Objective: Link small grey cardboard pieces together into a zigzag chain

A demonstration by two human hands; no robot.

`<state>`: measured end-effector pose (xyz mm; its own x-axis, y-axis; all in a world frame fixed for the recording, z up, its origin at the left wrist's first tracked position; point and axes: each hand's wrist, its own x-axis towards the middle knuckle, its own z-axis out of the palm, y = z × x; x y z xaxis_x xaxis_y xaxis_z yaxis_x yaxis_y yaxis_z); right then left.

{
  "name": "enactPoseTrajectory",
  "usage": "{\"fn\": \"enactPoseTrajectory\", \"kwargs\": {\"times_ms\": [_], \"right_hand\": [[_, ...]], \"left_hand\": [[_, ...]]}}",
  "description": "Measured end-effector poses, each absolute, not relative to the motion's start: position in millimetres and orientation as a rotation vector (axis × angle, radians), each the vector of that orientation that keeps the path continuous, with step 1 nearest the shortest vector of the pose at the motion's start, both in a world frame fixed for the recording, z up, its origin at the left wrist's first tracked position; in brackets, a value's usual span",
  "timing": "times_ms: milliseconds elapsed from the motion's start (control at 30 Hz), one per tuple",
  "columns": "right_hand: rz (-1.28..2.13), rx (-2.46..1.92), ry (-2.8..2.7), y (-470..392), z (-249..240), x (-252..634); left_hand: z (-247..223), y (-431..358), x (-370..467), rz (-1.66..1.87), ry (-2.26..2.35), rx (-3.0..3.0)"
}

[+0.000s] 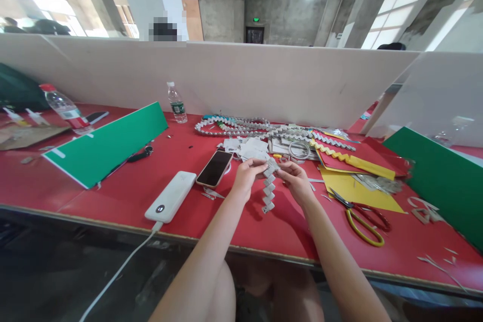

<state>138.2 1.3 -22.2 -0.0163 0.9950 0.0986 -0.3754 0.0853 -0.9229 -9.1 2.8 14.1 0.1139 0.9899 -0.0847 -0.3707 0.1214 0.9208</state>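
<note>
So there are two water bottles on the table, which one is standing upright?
The small clear bottle with the white cap, by the white partition. The red-capped bottle at far left lies tilted on its side.

On the red table [113, 196] I counted two plastic water bottles, one standing [176, 103] and one lying on its side [64, 109], and two green boards [107, 143] [441, 176]. There was one phone [214, 168], one white power bank [171, 196] and one pair of yellow-handled scissors [360, 216]. My two hands, left [247, 176] and right [298, 181], held one folded paper chain [269, 188], and several more such chains [234, 126] lay behind, too tangled to count exactly.
</note>
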Motion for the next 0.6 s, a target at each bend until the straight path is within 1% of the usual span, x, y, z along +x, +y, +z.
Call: {"fn": "enactPoseTrajectory", "kwargs": {"times_ms": [267, 600], "right_hand": [[1.183, -0.859, -1.131, 3.1, -24.8, 137.8], [1.15, -0.881, -1.223, 3.4, -25.1, 137.7]], "left_hand": [[12.5, 1.5, -9.7, 1.284, 0.948, 0.981], [9.4, 3.5, -13.7, 1.231, 1.008, 1.134]]}}
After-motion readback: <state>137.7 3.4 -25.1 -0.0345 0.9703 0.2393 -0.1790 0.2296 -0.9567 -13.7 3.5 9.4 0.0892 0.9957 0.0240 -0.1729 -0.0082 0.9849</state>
